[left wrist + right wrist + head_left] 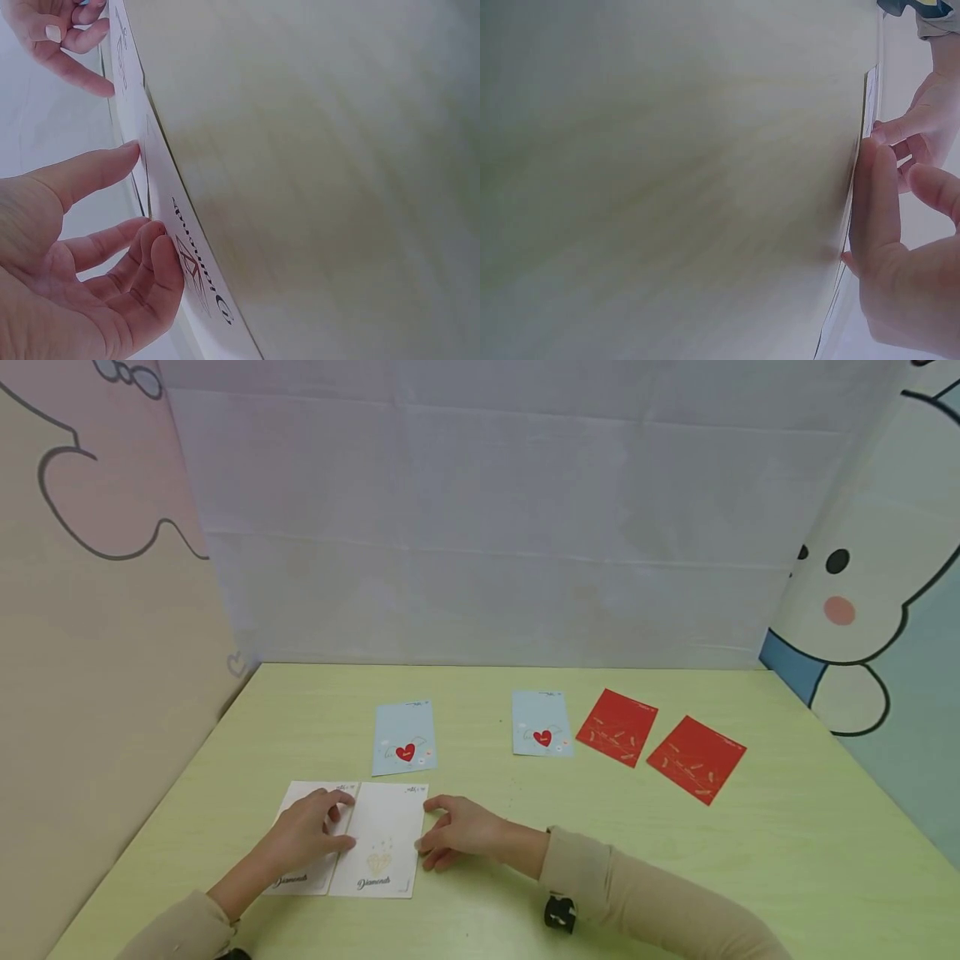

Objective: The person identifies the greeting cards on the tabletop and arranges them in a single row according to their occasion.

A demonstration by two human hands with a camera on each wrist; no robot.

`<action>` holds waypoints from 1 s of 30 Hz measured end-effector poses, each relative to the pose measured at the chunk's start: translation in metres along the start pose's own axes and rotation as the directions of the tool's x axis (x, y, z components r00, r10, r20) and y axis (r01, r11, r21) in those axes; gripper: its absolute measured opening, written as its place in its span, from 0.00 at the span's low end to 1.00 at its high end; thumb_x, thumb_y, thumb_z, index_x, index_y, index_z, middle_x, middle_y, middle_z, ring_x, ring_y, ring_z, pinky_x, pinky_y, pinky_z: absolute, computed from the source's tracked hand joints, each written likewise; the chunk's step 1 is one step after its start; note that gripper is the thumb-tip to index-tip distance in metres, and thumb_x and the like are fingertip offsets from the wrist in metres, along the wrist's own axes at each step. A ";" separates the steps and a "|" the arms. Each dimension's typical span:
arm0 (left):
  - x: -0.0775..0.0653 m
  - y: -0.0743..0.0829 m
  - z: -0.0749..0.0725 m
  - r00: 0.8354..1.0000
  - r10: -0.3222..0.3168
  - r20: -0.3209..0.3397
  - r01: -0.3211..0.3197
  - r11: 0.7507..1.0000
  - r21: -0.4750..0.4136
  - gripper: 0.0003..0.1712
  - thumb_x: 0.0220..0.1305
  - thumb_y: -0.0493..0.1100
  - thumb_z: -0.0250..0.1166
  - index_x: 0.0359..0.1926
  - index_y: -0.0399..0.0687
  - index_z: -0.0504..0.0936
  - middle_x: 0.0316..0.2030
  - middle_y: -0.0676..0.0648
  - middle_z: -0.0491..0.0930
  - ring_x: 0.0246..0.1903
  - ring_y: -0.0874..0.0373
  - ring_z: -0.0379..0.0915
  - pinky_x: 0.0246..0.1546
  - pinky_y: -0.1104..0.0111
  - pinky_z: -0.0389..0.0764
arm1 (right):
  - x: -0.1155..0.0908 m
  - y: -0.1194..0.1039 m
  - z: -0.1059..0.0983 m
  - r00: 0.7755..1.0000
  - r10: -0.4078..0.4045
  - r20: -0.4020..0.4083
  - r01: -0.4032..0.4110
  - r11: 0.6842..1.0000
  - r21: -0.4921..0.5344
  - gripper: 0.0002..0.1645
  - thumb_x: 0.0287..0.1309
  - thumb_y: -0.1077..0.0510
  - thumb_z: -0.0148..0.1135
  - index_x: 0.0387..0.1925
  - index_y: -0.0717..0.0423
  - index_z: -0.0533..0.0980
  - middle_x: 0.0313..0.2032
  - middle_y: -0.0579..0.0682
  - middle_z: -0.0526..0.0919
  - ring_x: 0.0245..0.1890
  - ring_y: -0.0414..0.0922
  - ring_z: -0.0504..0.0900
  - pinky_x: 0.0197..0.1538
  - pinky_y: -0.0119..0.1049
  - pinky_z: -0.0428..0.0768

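Observation:
Two white cards printed "Diamonds" lie side by side near the front of the table. Over the left white card [303,882] is my left hand [303,835], its thumb and fingertips resting along the seam and covering much of the print. The right white card [378,822] shows a gold diamond drawing. At its right edge sits my right hand [461,827], fingertips and thumb touching that edge. In the left wrist view the left card [196,281] runs under the curved fingers. The right wrist view has the right hand's fingers [885,195] alongside the card edge.
Farther back lie a light blue card with a red heart [403,737] and a second blue heart card [542,723]. Right of these are a tilted red card [617,727] and another red card [697,760]. A white cloth [495,527] hangs behind the green table [570,793].

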State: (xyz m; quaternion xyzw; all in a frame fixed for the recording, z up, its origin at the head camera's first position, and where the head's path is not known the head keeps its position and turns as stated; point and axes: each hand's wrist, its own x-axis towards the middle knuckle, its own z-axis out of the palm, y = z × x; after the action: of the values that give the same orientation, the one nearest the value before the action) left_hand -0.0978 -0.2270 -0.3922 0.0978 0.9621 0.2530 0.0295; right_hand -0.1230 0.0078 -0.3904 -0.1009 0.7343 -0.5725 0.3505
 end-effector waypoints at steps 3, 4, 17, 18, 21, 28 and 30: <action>0.000 0.000 0.000 1.000 -0.001 0.001 0.001 1.000 -0.004 0.27 0.38 0.39 0.73 0.42 0.39 0.75 0.25 0.51 0.65 0.23 0.60 0.61 0.23 0.70 0.65 | 0.000 -0.002 0.000 1.000 0.004 -0.002 -0.004 1.000 -0.010 0.32 0.48 0.66 0.62 0.56 0.64 0.61 0.27 0.56 0.77 0.23 0.49 0.80 0.27 0.36 0.78; 0.000 0.000 0.000 1.000 0.000 0.001 0.000 1.000 -0.004 0.27 0.38 0.39 0.73 0.42 0.39 0.75 0.25 0.51 0.65 0.23 0.60 0.61 0.23 0.70 0.65 | 0.000 -0.002 0.000 1.000 0.003 -0.003 -0.003 1.000 -0.013 0.32 0.48 0.66 0.62 0.56 0.64 0.61 0.27 0.56 0.77 0.23 0.49 0.80 0.27 0.36 0.78; 0.001 0.001 -0.001 1.000 -0.003 0.001 0.003 1.000 -0.009 0.26 0.38 0.38 0.73 0.42 0.39 0.75 0.25 0.51 0.66 0.23 0.60 0.61 0.23 0.70 0.65 | 0.006 -0.002 -0.002 1.000 0.015 -0.022 -0.016 0.999 -0.031 0.30 0.50 0.64 0.61 0.56 0.62 0.63 0.27 0.55 0.78 0.23 0.49 0.80 0.27 0.37 0.78; 0.001 0.001 -0.001 1.000 -0.004 0.000 0.004 1.000 -0.008 0.26 0.38 0.38 0.73 0.42 0.39 0.75 0.25 0.51 0.66 0.23 0.60 0.61 0.23 0.70 0.65 | 0.005 -0.002 -0.002 1.000 0.016 -0.021 -0.016 0.999 -0.032 0.30 0.50 0.64 0.61 0.55 0.61 0.63 0.27 0.55 0.78 0.23 0.49 0.80 0.27 0.37 0.78; 0.000 0.002 -0.001 1.000 -0.010 -0.001 0.010 1.000 -0.011 0.26 0.38 0.38 0.73 0.42 0.39 0.75 0.25 0.51 0.66 0.23 0.60 0.61 0.23 0.70 0.65 | 0.004 -0.004 -0.003 1.000 0.013 -0.017 -0.014 0.999 -0.032 0.30 0.51 0.63 0.61 0.56 0.61 0.63 0.27 0.54 0.78 0.23 0.48 0.79 0.27 0.36 0.78; 0.003 0.006 -0.002 0.999 -0.013 -0.035 0.012 0.999 -0.031 0.26 0.41 0.38 0.71 0.44 0.39 0.74 0.27 0.50 0.67 0.24 0.59 0.61 0.23 0.69 0.65 | 0.001 -0.008 -0.013 0.999 -0.045 -0.024 0.044 0.998 -0.033 0.27 0.52 0.63 0.60 0.54 0.60 0.64 0.27 0.55 0.78 0.23 0.49 0.79 0.29 0.37 0.78; 0.005 0.009 -0.003 0.998 0.009 -0.058 -0.012 0.999 -0.040 0.25 0.43 0.38 0.70 0.45 0.39 0.74 0.29 0.50 0.68 0.24 0.59 0.62 0.23 0.70 0.65 | 0.000 -0.010 -0.018 0.997 -0.068 -0.025 0.067 0.997 -0.029 0.25 0.52 0.63 0.59 0.52 0.61 0.65 0.28 0.55 0.78 0.24 0.50 0.79 0.30 0.38 0.78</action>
State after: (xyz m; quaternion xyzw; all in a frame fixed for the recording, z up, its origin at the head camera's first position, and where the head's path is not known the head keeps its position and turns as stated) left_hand -0.1015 -0.2197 -0.3854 0.0949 0.9567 0.2753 0.0025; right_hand -0.1363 0.0185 -0.3796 -0.1231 0.7428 -0.5750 0.3200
